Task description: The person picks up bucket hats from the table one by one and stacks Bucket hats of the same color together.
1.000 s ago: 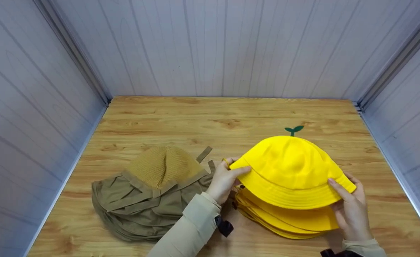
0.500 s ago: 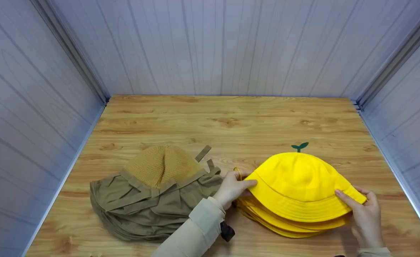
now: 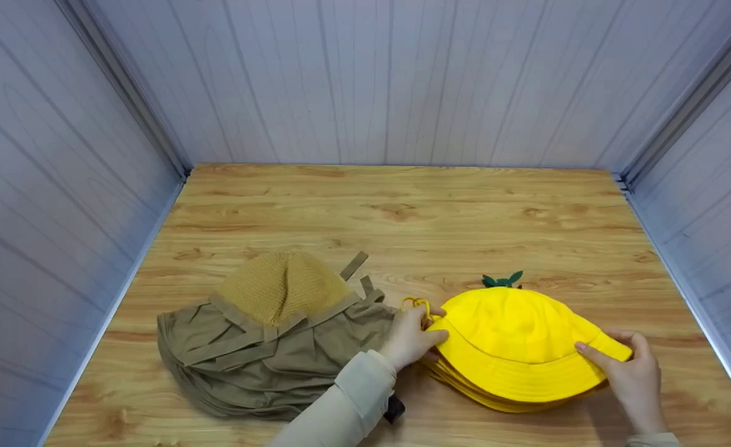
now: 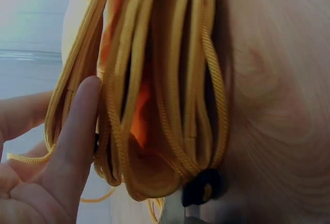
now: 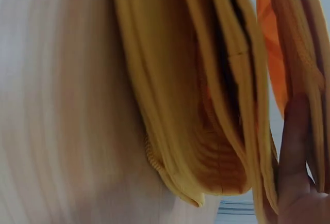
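A yellow bucket hat (image 3: 520, 338) with a green sprout on its crown lies over a stack of like yellow hats (image 3: 502, 406) at the right. My left hand (image 3: 412, 338) pinches its left brim edge, thumb on top; my right hand (image 3: 635, 375) pinches the right edge the same way. In the left wrist view the top hat's brim (image 4: 77, 74) passes between fingers and thumb, beside layered brims with yellow cords and a black toggle (image 4: 202, 187). In the right wrist view, a finger (image 5: 295, 146) lies under the top brim (image 5: 315, 95), a gap from the stacked brims (image 5: 206, 105).
Left of the yellow hats lies a pile of khaki hats (image 3: 266, 366) with a mesh crown (image 3: 284, 288) and loose straps. My left forearm reaches across beside it. The wooden table (image 3: 396, 211) is bounded by pale panel walls (image 3: 365, 81) at the back and sides.
Both hands have lowered the yellow hat onto the stack, first rightward and down, then slightly left. Its sprout now overlaps other green sprouts behind it. The khaki pile stays put.
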Tool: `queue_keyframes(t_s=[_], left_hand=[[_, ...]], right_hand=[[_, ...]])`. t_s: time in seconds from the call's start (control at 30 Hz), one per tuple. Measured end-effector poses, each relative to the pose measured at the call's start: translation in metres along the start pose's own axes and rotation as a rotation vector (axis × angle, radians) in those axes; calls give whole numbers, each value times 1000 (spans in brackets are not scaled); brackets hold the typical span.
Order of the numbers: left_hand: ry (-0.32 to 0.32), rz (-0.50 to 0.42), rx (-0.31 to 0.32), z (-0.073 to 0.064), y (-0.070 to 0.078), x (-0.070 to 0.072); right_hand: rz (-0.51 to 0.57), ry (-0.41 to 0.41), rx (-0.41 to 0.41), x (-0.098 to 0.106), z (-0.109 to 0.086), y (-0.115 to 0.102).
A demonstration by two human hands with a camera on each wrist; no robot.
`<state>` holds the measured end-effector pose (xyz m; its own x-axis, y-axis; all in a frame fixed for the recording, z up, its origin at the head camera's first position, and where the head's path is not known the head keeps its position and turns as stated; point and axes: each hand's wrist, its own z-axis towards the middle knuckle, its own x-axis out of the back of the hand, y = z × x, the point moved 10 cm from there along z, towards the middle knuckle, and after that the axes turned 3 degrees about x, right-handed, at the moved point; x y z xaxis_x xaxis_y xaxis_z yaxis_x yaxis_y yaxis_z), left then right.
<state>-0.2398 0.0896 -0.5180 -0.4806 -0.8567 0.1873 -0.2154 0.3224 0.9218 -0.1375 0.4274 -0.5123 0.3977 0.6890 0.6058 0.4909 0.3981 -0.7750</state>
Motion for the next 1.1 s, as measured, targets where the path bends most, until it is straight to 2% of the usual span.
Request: queue_keyframes(t_s=[0.1,0.23,0.3,0.4,0.5,0.57,0.63,0.7,0.83,0.93,1.1], left_hand=[[23,155,-9,-2,2,1],[98,485,-84,-5,18,8],[167,647,-137,-8,30,14],[287,837,-234,-16,49,18],[413,1023,-324,-26,63,11],[441,1164,-354,-31,65,-2],[395,1285,-363,-34,62,-21],[300,1378,-358,-35,53,-42],[92,1419,-285,-33,26,-73],[22,1441,-232,-28,10,-83],[-31,1476,-186,-20,-5,-88]], right_hand=[[-79,-23,65,-4,-1,-8],[-209,-28,197,-8,-6,-25],[-279,0,314,-9,-10,-37],[-380,66,502,-12,-22,-58],[-432,57,626,-23,-32,-72],[-444,-37,624,-38,-33,-75],[-435,-162,597,-56,-33,-75],[-434,-275,556,-73,-32,-73],[-460,-383,540,-99,-33,-72],[-496,-418,548,-111,-33,-68],[-514,-476,524,-122,-30,-51]])
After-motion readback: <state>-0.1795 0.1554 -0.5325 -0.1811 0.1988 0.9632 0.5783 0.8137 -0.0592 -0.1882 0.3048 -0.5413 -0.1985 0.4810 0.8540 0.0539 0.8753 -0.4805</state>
